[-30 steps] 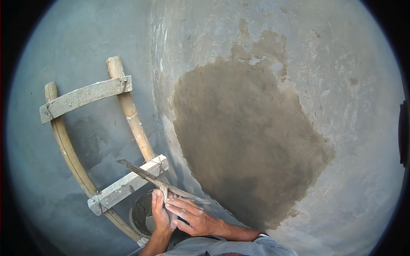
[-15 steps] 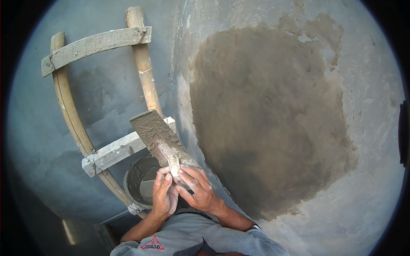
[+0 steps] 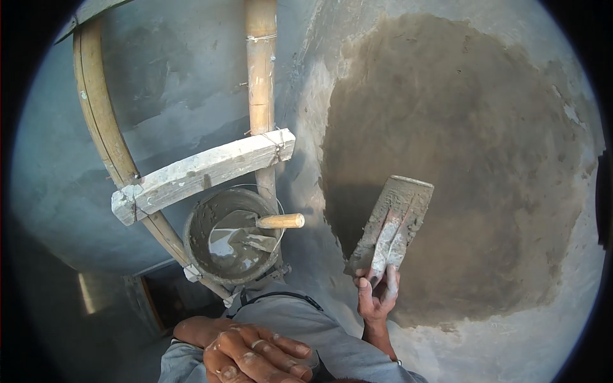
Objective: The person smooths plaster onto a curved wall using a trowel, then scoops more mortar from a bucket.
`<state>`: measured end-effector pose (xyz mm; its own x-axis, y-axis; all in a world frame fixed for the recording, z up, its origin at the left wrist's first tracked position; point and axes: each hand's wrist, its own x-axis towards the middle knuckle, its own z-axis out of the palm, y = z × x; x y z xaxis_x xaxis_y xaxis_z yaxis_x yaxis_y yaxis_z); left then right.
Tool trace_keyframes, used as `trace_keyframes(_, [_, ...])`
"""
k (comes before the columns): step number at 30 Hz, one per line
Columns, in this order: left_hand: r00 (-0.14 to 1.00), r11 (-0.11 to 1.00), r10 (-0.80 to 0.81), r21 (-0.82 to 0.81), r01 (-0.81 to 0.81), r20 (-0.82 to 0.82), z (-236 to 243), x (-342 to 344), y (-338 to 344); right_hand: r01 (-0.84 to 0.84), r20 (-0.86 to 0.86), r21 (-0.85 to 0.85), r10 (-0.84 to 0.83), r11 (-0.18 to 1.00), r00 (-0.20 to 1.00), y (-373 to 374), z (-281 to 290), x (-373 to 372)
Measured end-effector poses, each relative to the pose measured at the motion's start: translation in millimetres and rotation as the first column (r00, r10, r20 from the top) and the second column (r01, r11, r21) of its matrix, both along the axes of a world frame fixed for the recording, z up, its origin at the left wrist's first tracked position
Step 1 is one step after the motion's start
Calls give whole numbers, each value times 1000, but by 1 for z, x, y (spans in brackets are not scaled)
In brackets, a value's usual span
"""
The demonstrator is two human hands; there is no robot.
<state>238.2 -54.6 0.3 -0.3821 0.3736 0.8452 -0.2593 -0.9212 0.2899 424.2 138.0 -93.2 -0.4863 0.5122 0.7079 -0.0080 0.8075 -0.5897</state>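
Observation:
My right hand [image 3: 375,299] grips the handle of a rectangular plastering trowel [image 3: 414,195] smeared with grey mortar. The trowel's handle side faces up, and its blade stands in front of a dark, damp plaster patch [image 3: 472,127] on the right wall; whether it touches is unclear. My left hand [image 3: 255,354] is close in front of my body at the lower edge, back up, holding nothing visible, with fingers loosely extended. Between my body and the ladder, a mortar-caked bucket [image 3: 199,239] holds wet grey mix and a smaller trowel whose wooden handle [image 3: 281,221] leans over the rim.
A bamboo ladder [image 3: 260,83] stands at the left, with a pale wooden rung [image 3: 211,167] just beyond the bucket. Grey plastered walls meet in a corner behind it. A dark opening [image 3: 175,293] shows low at the left.
Both hands were together at the trowel handle; my left hand has let go and come back toward my body. My right hand has carried the trowel rightward to the patch. The view has shifted.

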Motion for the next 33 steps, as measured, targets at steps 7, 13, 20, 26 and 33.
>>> trace_keyframes(7, [911, 999, 9, -45, -31, -413, -5, -46, 7, 54, 35, -236, -47, 970, 998, -3, 4, -11])
trace_keyframes(13, [180, 63, 455, -170, -983, -872, 5, -155, 12, 34, -116, -41, -39, 999, 992, 11, 13, -22])
trace_keyframes(20, [189, -400, -108, -131, -907, -976, 0, -216, 13, 144, -402, -204, -217, 968, 890, 25, 81, -54])
trace_keyframes(26, [221, -382, -180, -139, -914, -958, 7, -219, 15, 132, 122, -294, -100, 947, 988, 67, 72, -136])
trace_keyframes(33, [164, -389, -146, -96, -916, -976, -5, -220, 7, 149, 224, -234, -96, 961, 970, 76, 38, -134])
